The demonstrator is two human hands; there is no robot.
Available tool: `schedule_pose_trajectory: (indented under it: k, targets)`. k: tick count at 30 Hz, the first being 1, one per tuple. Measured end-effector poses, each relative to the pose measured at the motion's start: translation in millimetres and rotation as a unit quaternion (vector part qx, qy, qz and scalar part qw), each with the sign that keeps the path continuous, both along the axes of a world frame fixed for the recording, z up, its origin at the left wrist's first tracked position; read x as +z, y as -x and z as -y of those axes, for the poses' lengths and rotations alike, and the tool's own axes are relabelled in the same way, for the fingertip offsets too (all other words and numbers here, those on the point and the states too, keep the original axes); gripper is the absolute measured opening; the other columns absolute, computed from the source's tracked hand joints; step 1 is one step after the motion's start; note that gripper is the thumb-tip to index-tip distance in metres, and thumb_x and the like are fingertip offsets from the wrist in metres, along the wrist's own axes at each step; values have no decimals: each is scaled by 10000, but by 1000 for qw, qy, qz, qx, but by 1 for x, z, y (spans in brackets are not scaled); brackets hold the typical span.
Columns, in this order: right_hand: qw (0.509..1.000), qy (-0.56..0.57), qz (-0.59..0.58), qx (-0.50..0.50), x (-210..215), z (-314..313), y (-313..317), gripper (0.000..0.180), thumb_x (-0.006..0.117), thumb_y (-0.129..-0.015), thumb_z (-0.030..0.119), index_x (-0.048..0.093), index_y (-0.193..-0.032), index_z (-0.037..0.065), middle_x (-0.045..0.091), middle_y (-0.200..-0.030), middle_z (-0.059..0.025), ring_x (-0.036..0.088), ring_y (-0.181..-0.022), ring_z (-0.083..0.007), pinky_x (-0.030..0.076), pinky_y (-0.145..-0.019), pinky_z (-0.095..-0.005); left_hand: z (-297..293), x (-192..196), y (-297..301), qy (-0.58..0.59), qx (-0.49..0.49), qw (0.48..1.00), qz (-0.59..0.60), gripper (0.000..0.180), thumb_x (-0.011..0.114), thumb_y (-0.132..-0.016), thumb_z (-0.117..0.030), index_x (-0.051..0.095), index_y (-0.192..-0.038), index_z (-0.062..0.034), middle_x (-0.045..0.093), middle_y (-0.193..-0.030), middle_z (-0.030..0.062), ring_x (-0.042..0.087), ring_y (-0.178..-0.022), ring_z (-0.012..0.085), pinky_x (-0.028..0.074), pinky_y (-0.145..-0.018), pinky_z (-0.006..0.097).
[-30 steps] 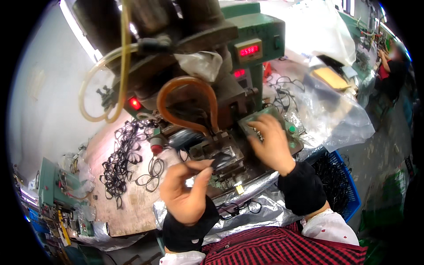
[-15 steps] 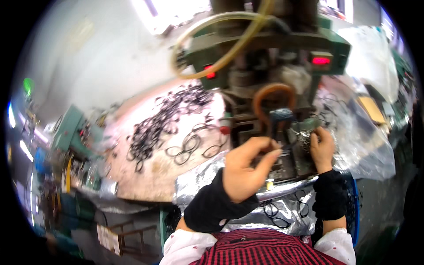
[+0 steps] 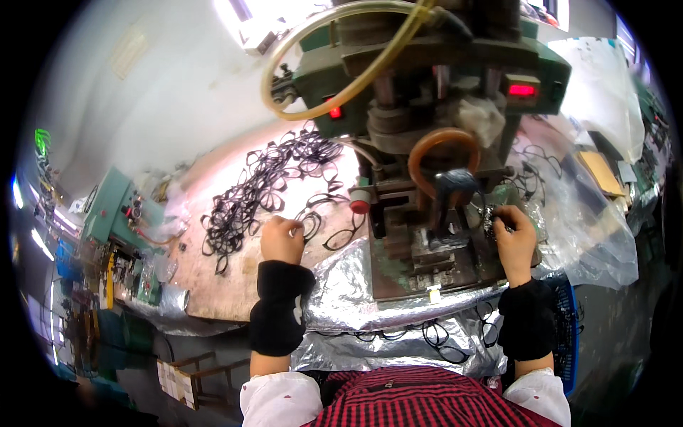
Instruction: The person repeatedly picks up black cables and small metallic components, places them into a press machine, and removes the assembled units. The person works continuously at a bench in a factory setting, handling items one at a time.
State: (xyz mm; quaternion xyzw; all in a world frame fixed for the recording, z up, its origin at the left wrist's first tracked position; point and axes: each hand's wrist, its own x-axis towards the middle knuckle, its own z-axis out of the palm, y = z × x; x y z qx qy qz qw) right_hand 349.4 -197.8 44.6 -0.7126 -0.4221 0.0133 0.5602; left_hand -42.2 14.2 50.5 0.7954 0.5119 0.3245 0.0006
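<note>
My left hand [image 3: 282, 239] is over the table on the left, its fingers curled in a pinch at the edge of a black eyeglass frame [image 3: 311, 225]. The hand covers part of that frame. At the right side of the machine's bed, my right hand [image 3: 515, 235] has bent fingers close to a silvery tangle [image 3: 489, 222]; what they hold, if anything, is hidden. Between my hands stands a green press machine [image 3: 398, 277] with a brown ring-shaped handle [image 3: 415, 160] and a dark wrapped lever [image 3: 455, 183] above its metal fixture [image 3: 435, 257].
A heap of black eyeglass frames [image 3: 245, 192] covers the table's left part. A red button [image 3: 359, 206] projects from the machine. Silver foil [image 3: 341, 285] lines the front edge, with more frames [image 3: 442, 343] below. Clear plastic sheeting [image 3: 597, 235] and a blue crate [image 3: 567, 341] are right.
My left hand has moved left from the front of the machine's fixture to the eyeglass frames on the table. My right hand has stayed beside the machine's right side.
</note>
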Motion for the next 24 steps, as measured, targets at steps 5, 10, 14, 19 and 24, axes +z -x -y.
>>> schedule_pose_trajectory:
  k: [5, 10, 14, 19, 24]
  targets:
    - [1000, 2, -26, -7, -13, 12, -7, 149, 578, -823, -14, 666, -943, -1, 675, -844, -47, 617, -795, -111, 483, -730, -251, -39, -77, -13, 36, 69, 967, -243, 98, 637, -725, -104, 713, -763, -54, 605, -936, 166, 609, -895, 344, 507, -755, 454]
    - [996, -8, 31, -78, -1, 64, -1, 137, 637, -842, 0, 720, -951, 4, 708, -912, -94, 659, -876, -204, 485, -796, -285, -22, -53, -5, 63, 16, 976, -208, 95, 653, -718, -97, 628, -777, -27, 592, -888, 153, 604, -828, 357, 494, -707, 455]
    - [1000, -11, -1, -27, 23, 82, 15, 165, 639, -816, -8, 735, -948, 18, 709, -910, -126, 663, -848, -259, 503, -766, -317, 17, 10, -7, 122, -5, 993, 5, 160, 643, -828, -111, 514, -836, -17, 595, -768, 118, 587, -688, 277, 454, -633, 370]
    - [991, -80, 28, 104, 76, 29, 46, 218, 673, -787, -3, 717, -999, 15, 701, -905, -139, 662, -830, -284, 509, -765, -337, 49, 41, -53, 193, -183, 894, 360, 48, 551, -952, -30, 508, -974, -33, 577, -830, 26, 534, -714, 80, 432, -637, 216]
    - [948, -120, -213, 205, 59, -6, 80, 351, 651, -843, -31, 591, -1189, -40, 677, -1017, -103, 657, -951, -138, 503, -839, -259, 87, 18, -71, 211, -169, 818, 508, 100, 592, -927, 8, 515, -986, -17, 616, -844, 59, 603, -719, 127, 486, -644, 246]
